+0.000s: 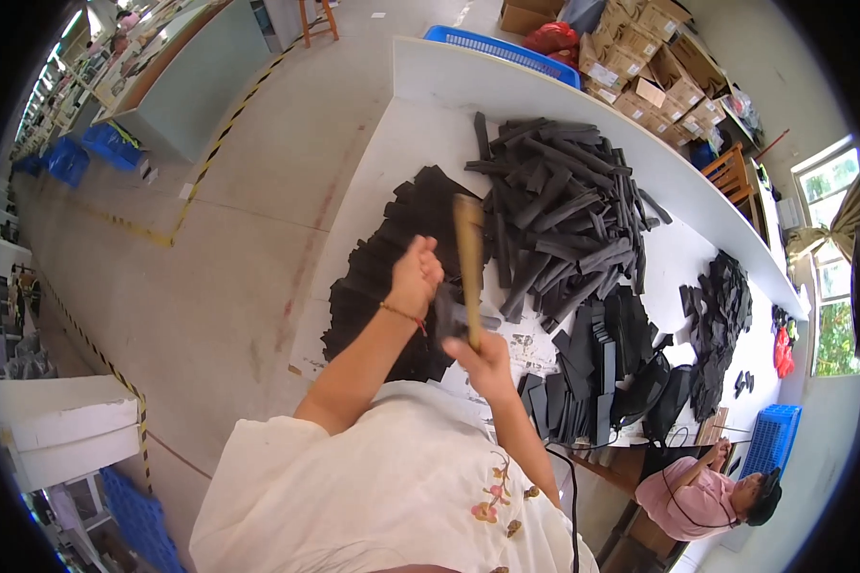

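Note:
My right hand [483, 358] grips the lower end of a wooden stick [468, 258], which stands nearly upright over the white table [420, 105]. My left hand [416, 277] is closed just left of the stick and pinches a dark flat piece [446, 310] held between both hands. Below and behind the hands lies a fanned stack of black flat pieces [382, 258]. A heap of long black strips [564, 201] lies to the right of the stick.
More black pieces are stacked at the near edge [592, 363] and piled further right [721, 306]. A seated person in pink [702, 492] works at the lower right beside a blue crate [769, 439]. Cardboard boxes [650, 67] stand beyond the table.

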Demonstrator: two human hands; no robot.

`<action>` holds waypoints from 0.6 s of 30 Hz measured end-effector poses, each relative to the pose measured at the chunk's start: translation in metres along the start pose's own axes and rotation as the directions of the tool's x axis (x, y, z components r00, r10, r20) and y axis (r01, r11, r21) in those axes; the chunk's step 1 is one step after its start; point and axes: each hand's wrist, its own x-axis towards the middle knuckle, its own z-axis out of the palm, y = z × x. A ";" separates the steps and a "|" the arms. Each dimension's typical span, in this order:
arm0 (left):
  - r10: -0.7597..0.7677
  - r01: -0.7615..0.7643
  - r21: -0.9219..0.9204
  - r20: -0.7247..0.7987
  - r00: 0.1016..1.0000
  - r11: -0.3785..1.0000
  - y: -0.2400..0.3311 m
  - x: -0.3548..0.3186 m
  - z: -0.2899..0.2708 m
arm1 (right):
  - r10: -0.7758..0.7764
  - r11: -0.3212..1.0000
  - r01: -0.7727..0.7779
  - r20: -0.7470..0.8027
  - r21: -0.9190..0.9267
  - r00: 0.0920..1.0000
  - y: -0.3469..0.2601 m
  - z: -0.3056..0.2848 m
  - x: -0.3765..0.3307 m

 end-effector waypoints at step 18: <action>-0.598 -0.372 0.847 0.532 0.600 0.380 -0.036 -0.125 -0.030 | -0.032 0.925 0.273 -0.661 0.264 0.750 -0.025 -0.070 0.059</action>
